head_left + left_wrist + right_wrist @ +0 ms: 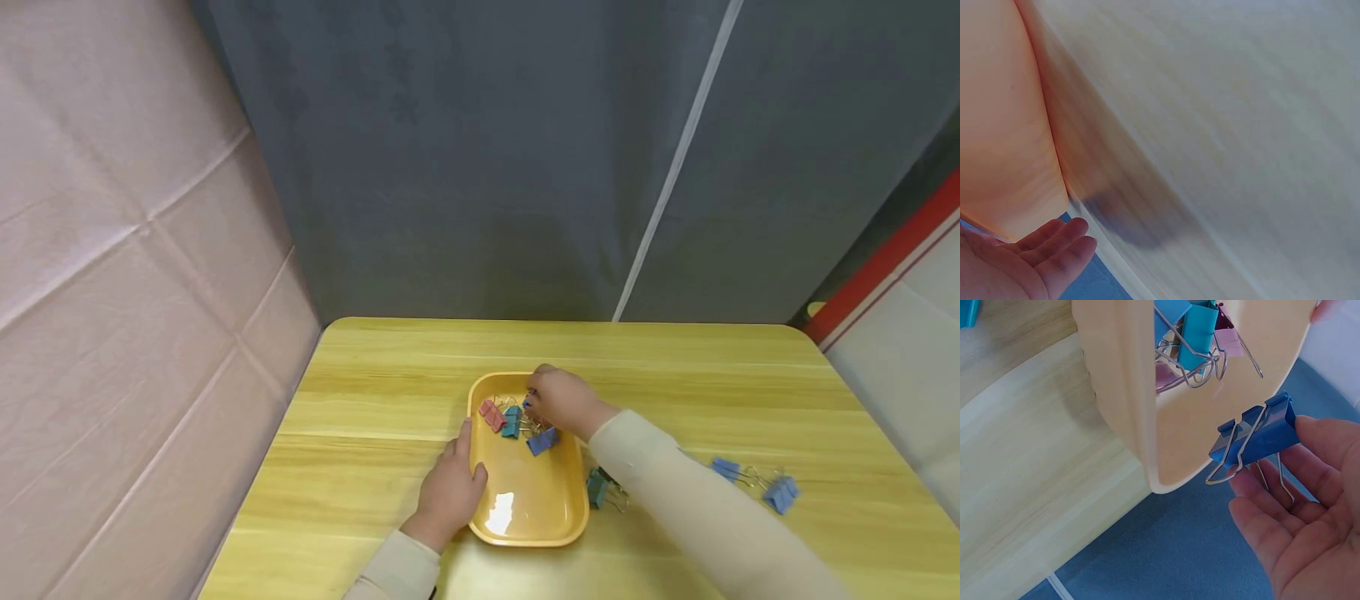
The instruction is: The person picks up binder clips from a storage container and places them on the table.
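Note:
A yellow tray (525, 492) lies on the table, with several binder clips at its far end. Among them are a pink binder clip (492, 415), a teal binder clip (512, 422) and a bluish-purple binder clip (543, 441). Over the tray's far right part, my right hand (564, 400) pinches a blue binder clip (1257, 434) between thumb and fingers; the right wrist view shows it just inside the rim. My left hand (452, 483) rests against the tray's left side, fingers fairly straight and thumb at the rim. The left wrist view shows those fingers beside the tray wall (1004, 125).
Right of the tray, a dark green binder clip (597, 488) lies close to its wall. Two blue binder clips, one (726, 468) nearer and another (782, 494) farther out, lie beyond my right forearm. A dark grey curtain (465, 167) hangs behind the table.

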`<state>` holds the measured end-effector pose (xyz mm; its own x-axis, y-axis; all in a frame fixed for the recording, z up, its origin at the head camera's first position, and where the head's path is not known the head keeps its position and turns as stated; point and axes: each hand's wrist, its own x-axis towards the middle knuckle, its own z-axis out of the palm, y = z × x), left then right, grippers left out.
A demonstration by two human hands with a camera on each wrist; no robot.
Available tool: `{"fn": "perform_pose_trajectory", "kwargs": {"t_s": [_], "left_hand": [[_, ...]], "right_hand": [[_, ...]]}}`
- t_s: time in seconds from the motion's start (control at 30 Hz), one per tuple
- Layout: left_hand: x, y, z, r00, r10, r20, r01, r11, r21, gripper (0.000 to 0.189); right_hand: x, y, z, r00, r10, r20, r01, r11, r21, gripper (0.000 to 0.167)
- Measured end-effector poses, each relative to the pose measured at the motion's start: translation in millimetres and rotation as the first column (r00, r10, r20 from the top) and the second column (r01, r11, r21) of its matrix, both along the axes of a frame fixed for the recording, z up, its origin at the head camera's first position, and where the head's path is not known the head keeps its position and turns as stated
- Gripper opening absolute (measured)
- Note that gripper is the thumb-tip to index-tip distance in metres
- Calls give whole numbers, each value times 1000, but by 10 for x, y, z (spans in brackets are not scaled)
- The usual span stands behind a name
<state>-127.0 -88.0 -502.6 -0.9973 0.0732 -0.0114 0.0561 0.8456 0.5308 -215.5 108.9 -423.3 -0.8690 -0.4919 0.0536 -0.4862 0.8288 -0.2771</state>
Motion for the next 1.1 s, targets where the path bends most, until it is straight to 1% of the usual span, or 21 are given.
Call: {"fn": "perform_pose_trajectory", "kwargs": {"t_s": [0.1,0.33,0.53,0.67,0.83,1.1], "left_hand": [[-5,-1,-12,1000,-2,-4,2,1000,-2,67],[-21,14,-19,1000,-2,6,2,1000,9,67],[-29,25,-14,1000,1,8,-1,1000,6,67],[-31,28,-13,1000,2,9,-2,1000,3,67],[-33,28,-22,1000,1,8,-1,1000,2,67],[-46,30,-37,1000,0,1,0,1000,5,67]], "right_hand": [[24,41,21,1000,11,-7,-12,1000,-21,9],[94,161,73,998,34,-61,-38,998,-58,9],[154,243,115,998,17,-64,-21,998,-65,11],[209,310,109,997,2,-80,-8,997,-73,13],[321,397,94,995,-23,-101,14,996,-91,16],[490,504,69,988,-52,-143,36,993,-113,15]]}}
